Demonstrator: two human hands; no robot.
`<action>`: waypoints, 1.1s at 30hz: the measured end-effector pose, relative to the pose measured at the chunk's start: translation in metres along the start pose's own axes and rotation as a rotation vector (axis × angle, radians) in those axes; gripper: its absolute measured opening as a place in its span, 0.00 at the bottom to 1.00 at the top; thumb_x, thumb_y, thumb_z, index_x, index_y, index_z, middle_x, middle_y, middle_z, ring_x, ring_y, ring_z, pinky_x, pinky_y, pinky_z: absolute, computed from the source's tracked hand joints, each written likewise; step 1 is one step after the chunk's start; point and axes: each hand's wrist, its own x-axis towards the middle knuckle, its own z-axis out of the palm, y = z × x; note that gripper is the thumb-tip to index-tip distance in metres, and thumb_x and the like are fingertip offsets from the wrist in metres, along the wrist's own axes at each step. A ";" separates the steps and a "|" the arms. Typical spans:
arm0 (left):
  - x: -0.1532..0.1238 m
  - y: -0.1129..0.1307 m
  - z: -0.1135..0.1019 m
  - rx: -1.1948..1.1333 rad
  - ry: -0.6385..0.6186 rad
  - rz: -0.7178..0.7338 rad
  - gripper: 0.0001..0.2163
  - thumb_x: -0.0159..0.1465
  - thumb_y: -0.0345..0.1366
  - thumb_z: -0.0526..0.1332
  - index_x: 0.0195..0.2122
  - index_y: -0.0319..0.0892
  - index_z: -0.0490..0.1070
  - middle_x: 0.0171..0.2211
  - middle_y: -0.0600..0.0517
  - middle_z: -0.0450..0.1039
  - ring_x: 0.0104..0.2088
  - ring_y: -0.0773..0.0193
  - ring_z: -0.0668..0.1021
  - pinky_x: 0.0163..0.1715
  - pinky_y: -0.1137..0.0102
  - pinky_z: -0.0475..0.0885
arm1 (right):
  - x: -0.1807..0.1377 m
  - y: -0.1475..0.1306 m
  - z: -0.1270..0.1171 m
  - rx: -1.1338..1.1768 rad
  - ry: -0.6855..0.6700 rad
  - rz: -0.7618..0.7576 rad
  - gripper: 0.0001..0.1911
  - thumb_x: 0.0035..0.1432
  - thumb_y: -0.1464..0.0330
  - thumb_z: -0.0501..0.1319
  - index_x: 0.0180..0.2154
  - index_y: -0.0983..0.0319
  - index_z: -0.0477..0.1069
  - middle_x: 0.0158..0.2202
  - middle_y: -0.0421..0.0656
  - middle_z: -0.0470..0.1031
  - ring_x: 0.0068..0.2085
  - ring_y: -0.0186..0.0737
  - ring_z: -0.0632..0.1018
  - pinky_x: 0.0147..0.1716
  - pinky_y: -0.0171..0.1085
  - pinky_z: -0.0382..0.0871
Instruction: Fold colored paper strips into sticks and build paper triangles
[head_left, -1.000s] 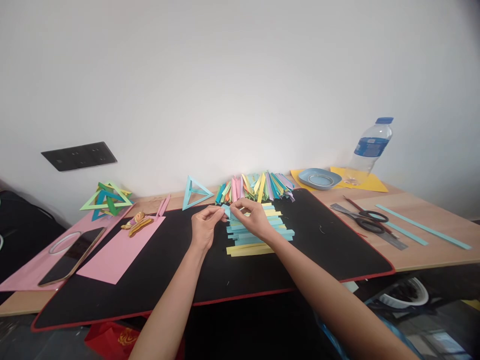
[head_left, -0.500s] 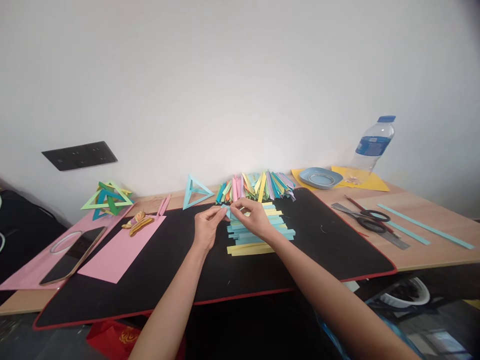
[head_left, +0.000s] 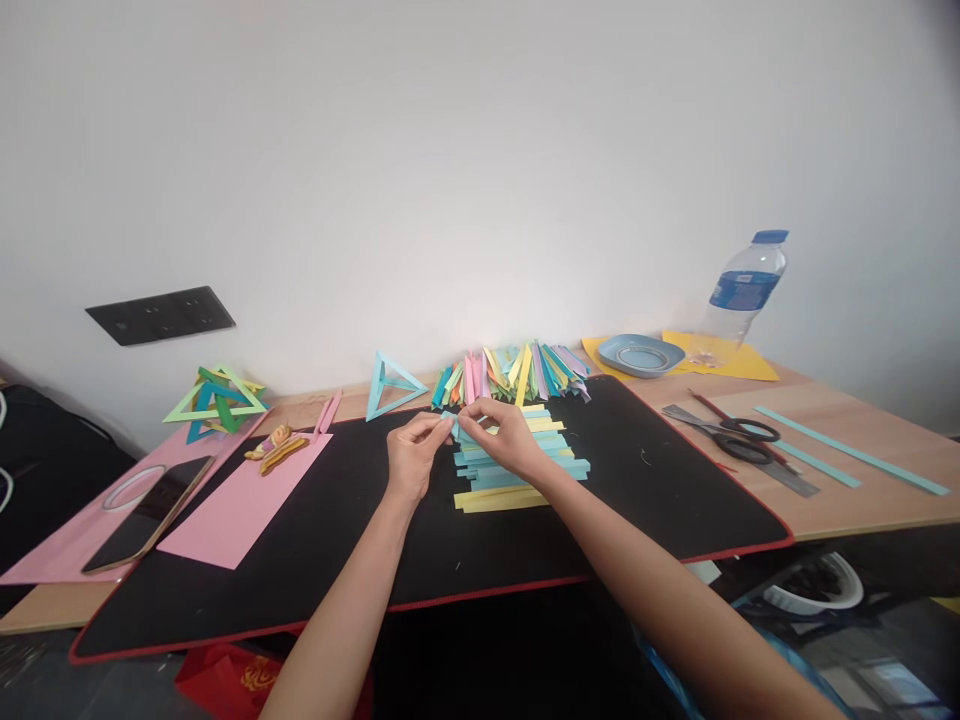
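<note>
Both of my hands meet over the black mat [head_left: 315, 540], pinching one light blue paper strip [head_left: 454, 426] between them. My left hand [head_left: 412, 455] grips the strip's left end with thumb and fingers closed. My right hand [head_left: 504, 432] pinches its right part just above a flat stack of blue and yellow paper strips [head_left: 517, 472]. Behind the hands, a fanned heap of folded coloured strips [head_left: 514, 372] lies along the wall.
A blue paper triangle [head_left: 390, 384] and a green-blue triangle knot [head_left: 215, 400] stand at the back left. Pink paper [head_left: 240, 505], a phone [head_left: 146, 512] and a tape ring [head_left: 131, 487] lie left. Right: scissors [head_left: 739, 440], ruler [head_left: 780, 470], blue dish [head_left: 641, 354], water bottle [head_left: 742, 290].
The hands stay together on the blue strip with only slight finger movement; the view has shifted a little.
</note>
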 end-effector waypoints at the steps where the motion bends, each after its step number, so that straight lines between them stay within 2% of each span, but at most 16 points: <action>1: 0.000 0.000 0.000 0.006 -0.005 -0.003 0.09 0.51 0.37 0.68 0.19 0.39 0.75 0.22 0.53 0.70 0.25 0.67 0.72 0.29 0.71 0.68 | 0.000 0.000 0.000 -0.002 0.002 0.001 0.09 0.56 0.65 0.57 0.28 0.62 0.70 0.29 0.42 0.73 0.32 0.36 0.74 0.30 0.33 0.68; 5: 0.000 -0.001 0.000 0.012 -0.038 -0.042 0.11 0.55 0.42 0.65 0.25 0.38 0.76 0.20 0.52 0.71 0.23 0.66 0.73 0.29 0.69 0.70 | 0.000 -0.001 0.000 -0.017 0.037 0.008 0.08 0.55 0.65 0.57 0.27 0.62 0.69 0.27 0.42 0.73 0.31 0.36 0.74 0.29 0.33 0.68; 10: 0.001 -0.005 0.000 -0.040 0.010 -0.082 0.16 0.58 0.48 0.61 0.28 0.37 0.74 0.27 0.48 0.74 0.22 0.65 0.74 0.25 0.68 0.71 | 0.001 -0.003 -0.001 -0.011 0.058 0.030 0.08 0.55 0.65 0.57 0.27 0.62 0.69 0.27 0.42 0.74 0.31 0.36 0.74 0.29 0.33 0.68; 13: 0.001 -0.004 -0.001 0.028 0.016 -0.059 0.14 0.57 0.46 0.62 0.29 0.38 0.75 0.28 0.50 0.73 0.22 0.67 0.74 0.25 0.69 0.71 | 0.001 -0.003 -0.001 -0.015 0.046 0.032 0.08 0.55 0.65 0.57 0.26 0.62 0.69 0.27 0.42 0.73 0.31 0.36 0.74 0.29 0.33 0.68; 17: 0.000 0.000 -0.003 0.141 -0.007 -0.024 0.10 0.55 0.41 0.66 0.26 0.39 0.75 0.21 0.54 0.72 0.22 0.68 0.73 0.28 0.72 0.69 | 0.000 -0.002 0.000 -0.024 0.022 0.023 0.09 0.55 0.65 0.56 0.26 0.62 0.69 0.27 0.42 0.73 0.31 0.36 0.74 0.29 0.34 0.68; 20: -0.001 0.000 -0.004 0.197 -0.015 -0.011 0.10 0.56 0.41 0.65 0.24 0.39 0.73 0.18 0.55 0.71 0.22 0.67 0.74 0.28 0.73 0.68 | 0.000 -0.001 0.001 -0.023 0.004 0.017 0.10 0.55 0.64 0.56 0.27 0.62 0.69 0.28 0.42 0.73 0.31 0.36 0.74 0.30 0.34 0.69; 24: -0.002 0.000 -0.002 0.233 -0.017 -0.017 0.11 0.59 0.42 0.61 0.27 0.39 0.73 0.18 0.54 0.72 0.22 0.66 0.75 0.29 0.73 0.69 | 0.000 -0.002 0.000 -0.037 0.037 0.031 0.10 0.55 0.63 0.56 0.27 0.62 0.69 0.27 0.42 0.73 0.31 0.37 0.74 0.30 0.34 0.69; 29: -0.003 0.005 0.001 0.266 -0.035 0.001 0.10 0.57 0.41 0.63 0.25 0.40 0.72 0.22 0.54 0.72 0.20 0.67 0.75 0.25 0.73 0.68 | 0.001 -0.004 -0.001 -0.052 0.070 0.049 0.11 0.55 0.62 0.56 0.27 0.62 0.68 0.27 0.43 0.73 0.31 0.37 0.74 0.29 0.34 0.68; 33: -0.004 0.009 0.002 0.283 -0.038 0.027 0.10 0.57 0.41 0.63 0.25 0.41 0.73 0.19 0.55 0.70 0.20 0.66 0.74 0.25 0.73 0.68 | 0.001 -0.004 -0.001 -0.046 0.058 0.038 0.11 0.55 0.62 0.56 0.26 0.62 0.68 0.27 0.43 0.73 0.30 0.37 0.74 0.29 0.35 0.68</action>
